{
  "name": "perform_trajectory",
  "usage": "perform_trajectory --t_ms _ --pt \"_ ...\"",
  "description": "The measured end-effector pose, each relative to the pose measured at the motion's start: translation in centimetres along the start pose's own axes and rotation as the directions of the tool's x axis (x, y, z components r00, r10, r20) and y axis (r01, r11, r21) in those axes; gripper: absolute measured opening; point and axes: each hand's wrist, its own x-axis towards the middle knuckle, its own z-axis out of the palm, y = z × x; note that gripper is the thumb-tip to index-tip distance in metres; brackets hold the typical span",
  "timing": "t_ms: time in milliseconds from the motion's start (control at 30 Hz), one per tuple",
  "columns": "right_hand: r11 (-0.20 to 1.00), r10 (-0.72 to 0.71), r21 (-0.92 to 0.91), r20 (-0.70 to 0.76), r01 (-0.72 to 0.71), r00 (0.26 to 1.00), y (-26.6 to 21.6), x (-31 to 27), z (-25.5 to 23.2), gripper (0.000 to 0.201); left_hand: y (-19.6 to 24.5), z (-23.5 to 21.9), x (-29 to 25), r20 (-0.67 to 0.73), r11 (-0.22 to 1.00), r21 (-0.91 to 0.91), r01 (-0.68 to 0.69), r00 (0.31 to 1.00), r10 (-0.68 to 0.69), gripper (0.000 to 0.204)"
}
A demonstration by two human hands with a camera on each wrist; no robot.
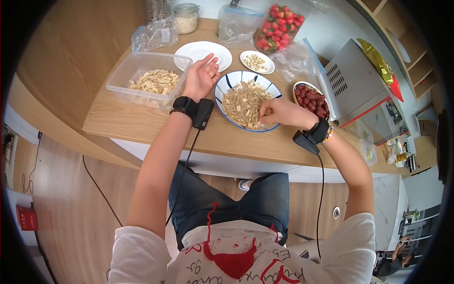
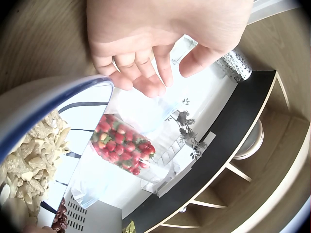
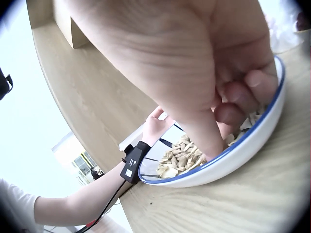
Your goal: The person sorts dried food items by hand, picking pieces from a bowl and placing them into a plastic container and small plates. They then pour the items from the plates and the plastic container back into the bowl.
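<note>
Right hand (image 1: 286, 113): curled into pale slices (image 1: 241, 102) inside striped bowl (image 1: 231, 84), fingertips hidden, pinch cannot be told | left hand (image 1: 202, 78): fingers relaxed, partly screening white plate (image 1: 196, 51), far left | red fruit (image 1: 309, 97): right, near part wrist-covered

Access from above: the left and far parts of the bowl (image 1: 228, 81). The right hand (image 1: 286, 113) obstructs its near right part. The left hand (image 1: 202, 78) occupies the gap between tub (image 1: 119, 80) and bowl. Plate (image 1: 203, 54) and dish (image 1: 269, 66) bound the far side; dates (image 1: 309, 98), the right. Near passage: bare wood (image 1: 236, 144).
</note>
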Motion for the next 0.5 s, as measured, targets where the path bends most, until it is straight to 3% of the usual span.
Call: perform_trajectory --t_ms 100,200,233,300,333,500 --pt "1.000 -0.020 -0.002 0.007 0.020 1.000 0.2 0.2 0.2 0.020 0.1 0.0 0.0 0.002 1.000 -0.009 0.005 1.000 -0.005 0.040" --pt "0.941 0.070 0.330 0.036 -0.079 0.997 -0.1 0.3 -0.8 0.016 0.1 -0.1 0.0 0.006 1.000 -0.017 0.008 1.000 -0.008 0.038" --pt "0.810 0.065 0.580 0.050 -0.082 0.997 0.4 0.6 -1.0 0.016 0.1 -0.1 0.0 0.003 1.000 -0.017 0.007 1.000 -0.007 0.038" --pt "0.371 0.046 0.925 0.071 -0.083 0.996 1.6 1.2 -1.3 0.020 0.0 -0.1 0.0 0.000 1.000 -0.018 0.007 1.000 -0.007 0.037" --pt "0.293 -0.061 0.956 0.021 -0.003 0.998 1.9 1.2 -1.3 0.019 0.0 -0.1 0.1 -0.001 1.000 -0.018 0.008 1.000 -0.008 0.037" --pt "-0.139 -0.061 0.990 -0.026 0.017 0.998 2.4 1.5 -1.0 0.020 0.0 -0.1 0.1 -0.003 1.000 -0.005 0.005 1.000 -0.005 0.038"
